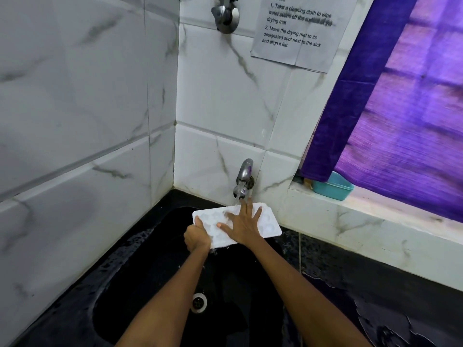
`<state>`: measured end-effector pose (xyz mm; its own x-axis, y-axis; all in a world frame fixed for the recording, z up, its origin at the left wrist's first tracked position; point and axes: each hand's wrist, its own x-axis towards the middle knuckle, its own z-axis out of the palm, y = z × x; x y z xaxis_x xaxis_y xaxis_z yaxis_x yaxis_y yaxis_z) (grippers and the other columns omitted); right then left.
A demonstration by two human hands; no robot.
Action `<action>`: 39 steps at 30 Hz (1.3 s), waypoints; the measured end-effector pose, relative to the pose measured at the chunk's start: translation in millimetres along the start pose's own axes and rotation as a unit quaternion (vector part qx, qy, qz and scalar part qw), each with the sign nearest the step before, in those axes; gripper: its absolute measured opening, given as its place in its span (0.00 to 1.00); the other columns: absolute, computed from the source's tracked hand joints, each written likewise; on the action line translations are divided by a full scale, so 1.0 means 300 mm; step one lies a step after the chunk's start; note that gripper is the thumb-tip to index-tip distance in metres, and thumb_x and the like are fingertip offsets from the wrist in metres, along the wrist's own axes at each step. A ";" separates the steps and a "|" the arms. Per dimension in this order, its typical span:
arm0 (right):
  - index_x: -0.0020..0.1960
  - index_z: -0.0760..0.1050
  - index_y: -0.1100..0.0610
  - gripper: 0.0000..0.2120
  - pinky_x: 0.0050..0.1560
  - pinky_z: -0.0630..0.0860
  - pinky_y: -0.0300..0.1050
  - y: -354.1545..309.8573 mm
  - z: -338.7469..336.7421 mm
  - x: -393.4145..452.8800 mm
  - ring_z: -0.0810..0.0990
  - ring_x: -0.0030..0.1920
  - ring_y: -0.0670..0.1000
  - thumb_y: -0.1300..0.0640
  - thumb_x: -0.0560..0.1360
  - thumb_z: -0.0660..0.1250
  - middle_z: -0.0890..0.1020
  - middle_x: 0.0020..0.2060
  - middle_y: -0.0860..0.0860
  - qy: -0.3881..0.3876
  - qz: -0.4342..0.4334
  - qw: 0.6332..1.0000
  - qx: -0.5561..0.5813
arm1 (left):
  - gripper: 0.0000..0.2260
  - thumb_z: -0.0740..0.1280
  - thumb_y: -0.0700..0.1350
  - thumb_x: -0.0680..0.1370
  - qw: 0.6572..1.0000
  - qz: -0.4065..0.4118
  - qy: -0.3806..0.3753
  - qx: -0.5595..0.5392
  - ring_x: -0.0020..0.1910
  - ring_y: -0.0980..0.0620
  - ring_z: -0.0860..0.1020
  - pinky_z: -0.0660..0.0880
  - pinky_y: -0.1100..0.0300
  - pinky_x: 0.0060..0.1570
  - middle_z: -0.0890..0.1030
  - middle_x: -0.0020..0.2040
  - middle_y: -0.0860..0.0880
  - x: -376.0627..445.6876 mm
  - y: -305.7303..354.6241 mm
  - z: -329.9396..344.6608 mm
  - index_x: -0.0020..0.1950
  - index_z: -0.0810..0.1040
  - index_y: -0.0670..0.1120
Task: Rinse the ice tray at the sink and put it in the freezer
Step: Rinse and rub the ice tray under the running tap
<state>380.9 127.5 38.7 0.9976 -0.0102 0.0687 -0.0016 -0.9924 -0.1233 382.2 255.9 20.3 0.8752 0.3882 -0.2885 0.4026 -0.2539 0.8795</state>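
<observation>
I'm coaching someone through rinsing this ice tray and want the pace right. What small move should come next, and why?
Probably slide the right hand sideways across the ice tray, rubbing the moulds not yet under the stream. Water runs from the tap onto the tray's far edge only, the right palm lies flat on top, and the left hand grips the near corner, holding it over the sink.

- ice tray (pixel 268 222): white, pale all over
- sink (pixel 140 284): black, glossy with wet
- worktop (pixel 325 261): black with fine pale speckles
- wall tiles (pixel 75 96): white, grey marble veins
- curtain (pixel 406 101): purple, darker at the edge, faint check
- tub (pixel 334 187): teal
- tap (pixel 244 179): grey metal
- paper sheet (pixel 300 31): white, black print
</observation>
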 end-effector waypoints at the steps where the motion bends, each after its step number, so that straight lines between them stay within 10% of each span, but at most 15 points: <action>1: 0.66 0.71 0.46 0.25 0.67 0.33 0.72 0.006 -0.003 0.001 0.34 0.75 0.61 0.35 0.74 0.57 0.46 0.76 0.60 -0.007 -0.003 1.000 0.015 | 0.27 0.52 0.53 0.83 1.000 0.001 0.001 0.003 0.57 0.34 0.78 0.75 0.48 0.53 0.80 0.56 0.33 0.008 0.002 -0.006 0.58 0.77 0.31; 21: 0.65 0.72 0.45 0.25 0.66 0.32 0.73 0.014 -0.025 0.032 0.36 0.75 0.62 0.34 0.75 0.54 0.48 0.75 0.62 -0.017 0.007 0.999 -0.036 | 0.26 0.53 0.53 0.83 0.999 0.022 0.000 0.033 0.57 0.34 0.77 0.74 0.48 0.54 0.79 0.57 0.33 0.033 0.030 -0.012 0.58 0.77 0.31; 26: 0.67 0.70 0.44 0.24 0.69 0.36 0.69 0.016 -0.024 0.018 0.37 0.75 0.60 0.36 0.74 0.59 0.52 0.74 0.59 -0.061 0.019 0.993 0.102 | 0.27 0.53 0.53 0.83 0.999 0.024 0.009 0.029 0.56 0.34 0.78 0.75 0.48 0.53 0.80 0.55 0.32 0.038 0.021 -0.020 0.56 0.78 0.30; 39: 0.59 0.77 0.52 0.18 0.73 0.47 0.58 0.084 -0.008 -0.022 0.49 0.76 0.58 0.44 0.79 0.57 0.61 0.72 0.56 0.076 0.039 0.994 0.071 | 0.26 0.53 0.51 0.83 0.999 0.026 0.012 0.016 0.56 0.33 0.77 0.74 0.48 0.53 0.79 0.55 0.31 0.045 -0.011 -0.025 0.56 0.78 0.29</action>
<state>374.0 102.3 37.6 0.9727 -0.1152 0.2015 -0.0576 -0.9607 -0.2714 390.8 268.7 16.5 0.8889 0.3946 -0.2327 0.3650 -0.3034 0.8802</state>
